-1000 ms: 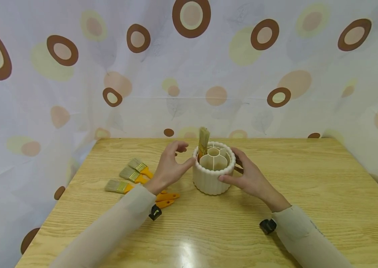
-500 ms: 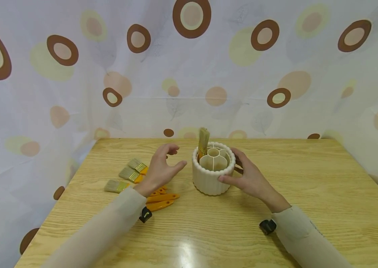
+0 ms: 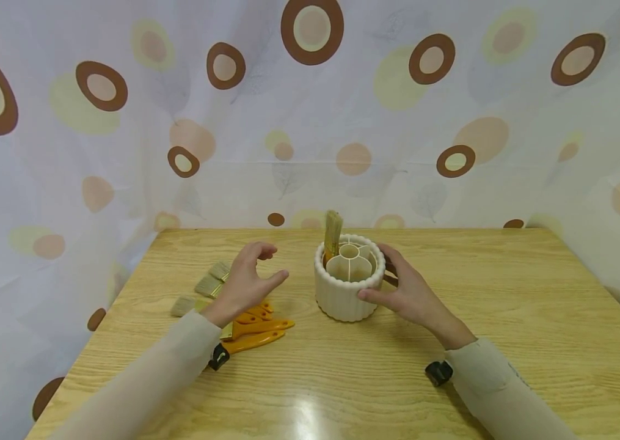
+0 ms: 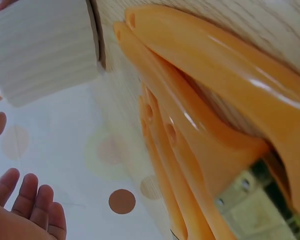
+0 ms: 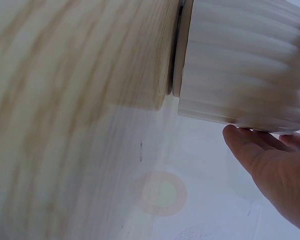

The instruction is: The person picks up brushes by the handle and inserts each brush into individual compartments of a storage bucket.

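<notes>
A cream ribbed round holder with a beaded rim and several compartments stands on the table. One paintbrush stands bristles up in its left compartment. My right hand grips the holder's right side, thumb in front and fingers round the back; the right wrist view shows those fingers against the ribbed wall. My left hand hovers over a pile of paintbrushes, holding nothing, thumb apart from the fingers. Orange handles fill much of the left wrist view; in the head view the hand and sleeve partly hide the pile.
The wooden table runs back to a patterned curtain. Several loose paintbrushes lie left of the holder, handles pointing right and bristles left. A black wrist camera sits at each cuff.
My left hand has moved left and slightly toward me, away from the holder and over the paintbrush pile. The right hand and the holder have stayed in place.
</notes>
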`<state>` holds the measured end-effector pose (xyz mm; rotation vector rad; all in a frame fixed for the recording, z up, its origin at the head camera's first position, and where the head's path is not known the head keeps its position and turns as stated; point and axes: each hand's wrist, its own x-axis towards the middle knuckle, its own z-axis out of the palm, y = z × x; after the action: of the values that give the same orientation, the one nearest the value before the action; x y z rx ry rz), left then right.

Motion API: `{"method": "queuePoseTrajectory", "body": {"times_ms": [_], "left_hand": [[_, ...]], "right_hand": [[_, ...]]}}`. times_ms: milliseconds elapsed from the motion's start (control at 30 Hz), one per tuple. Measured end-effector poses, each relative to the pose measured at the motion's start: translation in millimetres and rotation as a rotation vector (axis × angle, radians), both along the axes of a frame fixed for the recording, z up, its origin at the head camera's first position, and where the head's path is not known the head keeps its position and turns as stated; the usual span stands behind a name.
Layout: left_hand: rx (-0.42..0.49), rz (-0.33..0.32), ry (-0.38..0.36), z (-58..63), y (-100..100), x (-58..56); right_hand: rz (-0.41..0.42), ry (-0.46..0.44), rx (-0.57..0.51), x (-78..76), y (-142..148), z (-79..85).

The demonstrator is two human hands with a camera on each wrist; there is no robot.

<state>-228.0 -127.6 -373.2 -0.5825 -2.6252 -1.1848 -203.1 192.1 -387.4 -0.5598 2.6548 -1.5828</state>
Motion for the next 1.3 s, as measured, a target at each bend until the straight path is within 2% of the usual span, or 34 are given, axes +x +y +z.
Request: {"method": "queuePoseTrajectory", "body": {"times_ms": [167, 433, 633, 767, 900, 1067, 1300], "left_hand": [[-0.018, 0.007, -0.012, -1.3, -9, 1.1], [-0.097, 0.003, -0.056, -4.2, -26, 3.0], [-0.163, -0.007, -0.055, -8.1, -39, 2.4], [-0.198, -0.051, -0.059, -8.6, -46, 5.7], [-0.266, -0.102, -0.056, -8.0, -51, 13.1], [-0.336, -0.129, -0.09, -8.5, -55, 25.3], [-0.347, -0.189, -0.086, -8.3, -59, 38.9]], "right_hand": [[0.005, 0.009, -0.004, 0.0, 0, -1.3], [-0.003, -0.004, -0.004, 0.7, -1, -0.6], [-0.003, -0.026, -0.003, 10.8, -7, 16.9], [0.009, -0.031, -0.009, 16.6, -11, 27.1], [0.003, -0.025, -0.003, 11.4, -7, 18.3], [-0.004, -0.006, 0.01, 1.6, -1, 2.0], [-0.005, -0.002, 0.006, 1.4, -1, 0.6]]}}
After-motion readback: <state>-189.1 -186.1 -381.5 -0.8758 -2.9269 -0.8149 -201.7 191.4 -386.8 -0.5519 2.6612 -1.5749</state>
